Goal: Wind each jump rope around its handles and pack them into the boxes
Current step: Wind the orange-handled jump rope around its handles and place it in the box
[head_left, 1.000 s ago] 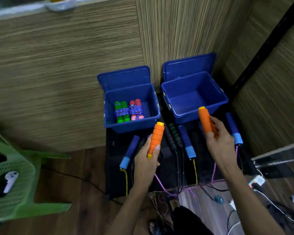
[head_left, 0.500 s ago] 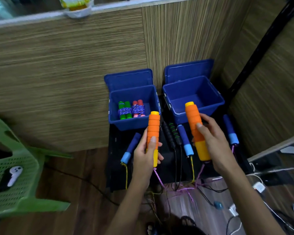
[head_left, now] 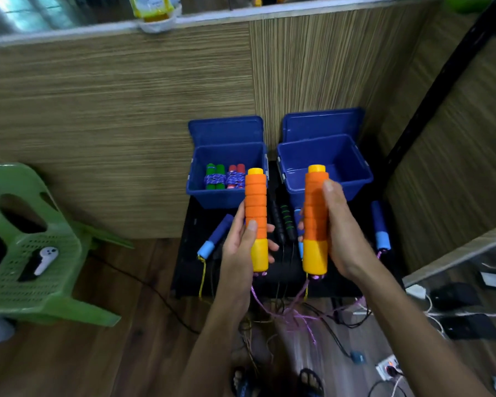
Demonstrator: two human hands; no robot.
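Above the black mat (head_left: 189, 270), on the ledge, we see a yellow-green packet (head_left: 152, 7); its print is too blurred to read. No other writing legible.

Around the mat: two blue boxes, lids up against the wood panel. Left box (head_left: 226, 196) holds two wound ropes, a green-handled bundle (head_left: 214, 179) and a red-handled bundle (head_left: 236, 177), side by side. Right box (head_left: 355, 179) shows only bare floor. On the mat lie loose ropes: a blue handle (head_left: 216, 239) at its left side, black handles with green rings (head_left: 287, 224) at the middle, another blue handle (head_left: 380, 227) at its right edge. Well left of the mat stands a green plastic chair (head_left: 32, 253) with a white controller (head_left: 45, 259) on its seat. Right of the mat, on the floor: cables and a power strip (head_left: 388, 369).

Over the mat, both hands block part of the loose ropes. We see the left hand (head_left: 241, 247) wrapped around one orange handle (head_left: 256, 213), thumb on its front, handle upright. The right hand (head_left: 341, 230) grasps the other orange handle (head_left: 315, 213), also upright, fingers curled round it. The handles are near each other, apart. Their pink-purple cord (head_left: 295, 316) hangs from both yellow ends down to the floor below the mat, unwound.
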